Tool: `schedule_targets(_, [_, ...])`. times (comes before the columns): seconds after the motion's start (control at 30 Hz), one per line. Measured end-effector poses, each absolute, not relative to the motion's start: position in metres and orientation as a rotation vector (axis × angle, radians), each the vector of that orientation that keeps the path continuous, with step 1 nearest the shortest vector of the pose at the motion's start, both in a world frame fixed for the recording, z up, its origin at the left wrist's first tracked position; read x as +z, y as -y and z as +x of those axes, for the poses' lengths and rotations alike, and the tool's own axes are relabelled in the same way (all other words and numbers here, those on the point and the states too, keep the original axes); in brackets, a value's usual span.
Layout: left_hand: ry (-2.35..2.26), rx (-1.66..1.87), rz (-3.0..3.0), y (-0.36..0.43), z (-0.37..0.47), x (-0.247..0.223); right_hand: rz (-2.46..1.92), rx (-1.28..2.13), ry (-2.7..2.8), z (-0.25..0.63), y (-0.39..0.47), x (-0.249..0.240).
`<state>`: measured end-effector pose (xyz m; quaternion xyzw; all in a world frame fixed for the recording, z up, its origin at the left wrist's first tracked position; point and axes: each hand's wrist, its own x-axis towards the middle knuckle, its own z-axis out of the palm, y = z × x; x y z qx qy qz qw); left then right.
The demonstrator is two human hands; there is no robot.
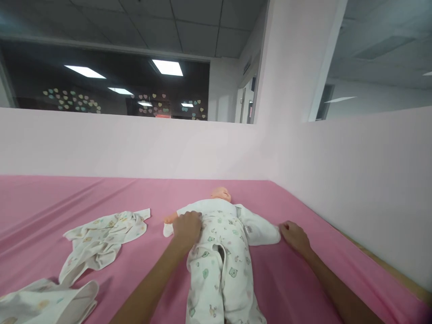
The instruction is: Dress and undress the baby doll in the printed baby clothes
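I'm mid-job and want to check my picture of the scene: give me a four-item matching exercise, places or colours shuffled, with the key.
Things
1. left hand
2. right hand
3. doll's head
4. sheet

Places or colours
A. pink
B. at the tip of the sleeve on the picture's right
C. toward the back wall, above the collar
D. at the side of the clothed torso

Pairs: 1-D, 2-B, 3-C, 4-A

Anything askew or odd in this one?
The doll looks unevenly dressed: one sleeve, at the person's right hand, hides the doll's hand, while the other shows bare. The trousers also gape at the crotch.
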<state>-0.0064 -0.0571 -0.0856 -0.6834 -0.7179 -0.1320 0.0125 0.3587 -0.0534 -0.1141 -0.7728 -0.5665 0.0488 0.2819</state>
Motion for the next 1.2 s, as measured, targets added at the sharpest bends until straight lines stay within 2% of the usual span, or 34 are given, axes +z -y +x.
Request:
schedule_targets(0.13, [1.877, -0.348, -2.242, 0.059, 0.04, -0.057, -2.013, 0.254, 1.525, 0.358, 0.045, -0.135])
schedule_targets(0.33, [1.371, -0.172, -2.563, 0.031, 0.109, -0.052, -1.841, 0.347, 1.473, 0.352, 0.032, -0.145])
schedule_targets(0.5, [1.401, 0.031, -2.644, -0.002, 0.129, -0.059, -1.809, 0.273, 1.155, 0.386, 0.024, -0.136])
schedule_targets(0.63, [1.453, 0.099, -2.609, -0.01, 0.132, -0.063, -1.888, 0.086, 0.631, 0.433, 0.02, -0.123])
schedule_targets(0.73, [1.467, 0.123, -2.586, -0.01, 0.135, -0.066, -1.922, 0.072, 0.467, 0.445, 0.019, -0.125])
schedule_targets(1.03, [1.474, 0.012, -2.583, -0.006, 0.175, -0.093, -1.831, -0.074, 1.007, 0.364, 0.025, -0.137])
schedule_targets(1.2, [1.5, -0.111, -2.603, -0.008, 0.183, -0.099, -1.863, 0.019, 1.391, 0.324, 0.027, -0.148])
